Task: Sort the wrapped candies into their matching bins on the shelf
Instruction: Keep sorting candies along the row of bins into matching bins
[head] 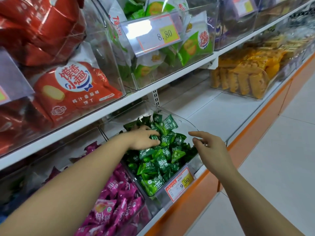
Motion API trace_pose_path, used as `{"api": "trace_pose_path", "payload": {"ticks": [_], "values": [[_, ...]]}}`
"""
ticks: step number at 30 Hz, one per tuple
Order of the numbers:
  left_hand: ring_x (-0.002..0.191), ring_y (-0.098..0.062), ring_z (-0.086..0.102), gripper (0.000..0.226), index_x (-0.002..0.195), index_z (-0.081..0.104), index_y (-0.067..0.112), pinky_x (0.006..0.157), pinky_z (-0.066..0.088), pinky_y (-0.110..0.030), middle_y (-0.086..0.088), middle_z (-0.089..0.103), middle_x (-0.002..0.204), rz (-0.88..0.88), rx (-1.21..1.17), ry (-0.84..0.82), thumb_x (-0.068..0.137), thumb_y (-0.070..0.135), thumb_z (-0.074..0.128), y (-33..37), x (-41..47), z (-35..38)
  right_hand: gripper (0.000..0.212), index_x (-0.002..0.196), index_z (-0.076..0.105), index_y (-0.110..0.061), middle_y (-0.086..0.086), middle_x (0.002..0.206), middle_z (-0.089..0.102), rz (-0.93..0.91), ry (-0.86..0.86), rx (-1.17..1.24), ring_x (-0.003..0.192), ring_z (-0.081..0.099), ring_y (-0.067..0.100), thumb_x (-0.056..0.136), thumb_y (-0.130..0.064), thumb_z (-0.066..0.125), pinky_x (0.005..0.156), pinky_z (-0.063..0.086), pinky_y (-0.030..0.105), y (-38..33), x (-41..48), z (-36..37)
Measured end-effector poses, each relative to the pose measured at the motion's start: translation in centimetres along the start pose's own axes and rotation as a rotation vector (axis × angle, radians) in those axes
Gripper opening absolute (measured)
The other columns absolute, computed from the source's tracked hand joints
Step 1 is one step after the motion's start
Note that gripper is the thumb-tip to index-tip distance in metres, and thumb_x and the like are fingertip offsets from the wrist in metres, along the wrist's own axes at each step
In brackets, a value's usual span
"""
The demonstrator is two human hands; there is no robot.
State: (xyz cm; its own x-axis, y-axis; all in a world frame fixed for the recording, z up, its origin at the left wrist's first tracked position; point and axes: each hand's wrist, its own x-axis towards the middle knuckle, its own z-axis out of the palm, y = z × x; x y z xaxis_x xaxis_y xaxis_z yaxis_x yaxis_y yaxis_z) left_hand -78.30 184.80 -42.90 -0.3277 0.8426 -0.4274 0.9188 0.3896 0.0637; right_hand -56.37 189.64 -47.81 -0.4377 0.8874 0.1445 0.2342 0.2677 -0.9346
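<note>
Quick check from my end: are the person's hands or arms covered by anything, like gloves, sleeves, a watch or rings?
No. The left hand and right hand are both bare: no gloves, and no rings on the fingers that show. Both forearms are uncovered up to the frame edge, with no sleeve cuffs, watch, bracelet or strap visible.

I read a price tag marked 8.80 on the clear upper bin above the hands. Behind it sit green snack packets. Up and to the left of the hands lie red snack bags. Far beyond the right hand I see yellow-orange packets in a clear box. A white tiled floor lies to the right of the hands.
</note>
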Motion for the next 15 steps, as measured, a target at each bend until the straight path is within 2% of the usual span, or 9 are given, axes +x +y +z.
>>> {"api": "trace_pose_path", "payload": {"ticks": [2,5,8,12,15], "values": [[0.146,-0.027,0.012,0.052,0.145,0.030,0.040,0.118,0.010,-0.045,-0.002,0.009,0.159,0.055,-0.001,-0.037,0.096,0.050,0.044,-0.5,-1.8,-0.2,0.027,0.117,0.064,-0.029,-0.013,0.104,0.057,-0.017,0.005,-0.014,0.089,0.054,-0.007,0.096,-0.018,0.049,0.065,0.038,0.005,-0.2,-0.1,0.1],[0.147,-0.021,0.008,0.052,0.145,0.028,0.043,0.118,0.007,-0.041,0.004,0.004,0.160,0.073,0.008,-0.048,0.096,0.049,0.045,-1.0,-4.9,-0.5,0.027,0.116,0.064,-0.028,-0.008,0.131,0.052,-0.102,0.068,-0.114,0.105,0.048,0.004,0.095,-0.018,0.051,0.085,0.039,0.022,-0.7,-0.2,0.4],[0.147,-0.021,0.008,0.057,0.144,0.021,0.052,0.118,0.010,-0.051,0.011,-0.003,0.160,0.105,0.063,0.009,0.092,0.059,0.044,-0.6,-8.2,0.1,0.026,0.114,0.065,-0.029,-0.008,0.136,0.049,-0.243,0.065,-0.197,0.126,0.035,0.010,0.092,-0.021,0.055,0.101,0.039,0.036,-1.6,-0.8,0.7],[0.147,-0.021,0.007,0.070,0.144,0.012,0.054,0.116,-0.004,-0.057,0.012,-0.005,0.160,0.147,0.209,-0.020,0.085,0.069,0.046,1.2,-10.1,1.6,0.025,0.114,0.065,-0.036,-0.011,0.139,0.046,-0.366,-0.102,-0.451,0.140,0.012,0.016,0.089,-0.036,0.059,0.118,0.009,0.037,-2.4,-1.8,1.2],[0.147,-0.027,0.006,0.078,0.147,0.009,0.050,0.115,0.006,-0.058,0.007,-0.006,0.160,0.083,0.265,-0.045,0.084,0.067,0.052,2.1,-9.1,1.3,0.022,0.110,0.065,-0.044,-0.017,0.144,0.039,-0.411,-0.256,-0.613,0.145,-0.001,0.017,0.091,-0.042,0.055,0.117,-0.010,0.045,-2.8,-2.4,1.1]]}}
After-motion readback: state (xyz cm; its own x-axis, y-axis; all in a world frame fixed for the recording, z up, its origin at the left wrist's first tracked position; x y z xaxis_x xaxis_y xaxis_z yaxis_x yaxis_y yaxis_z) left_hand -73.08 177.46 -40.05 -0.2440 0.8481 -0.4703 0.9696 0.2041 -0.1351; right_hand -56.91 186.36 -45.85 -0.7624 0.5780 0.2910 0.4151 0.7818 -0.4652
